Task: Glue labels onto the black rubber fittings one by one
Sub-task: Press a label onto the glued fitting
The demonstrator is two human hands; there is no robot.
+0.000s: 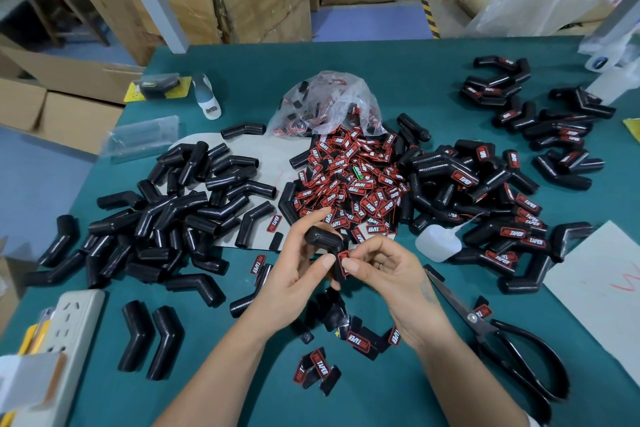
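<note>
Head view: we see the left hand [298, 270] gripping one black rubber fitting [323, 239] above the green table [398, 392], just below the label pile [349, 180]. The right hand [384, 274] pinches a red-and-black label [344, 262] against that fitting. The glue bottle [438, 243] lies right of the label pile, unlabelled fittings [180, 215] left of it, scissors [502, 336] lower right of it

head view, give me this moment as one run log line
left hand holds black rubber fitting | right hand pinches red-and-black label against it | glue bottle lies on table
</note>
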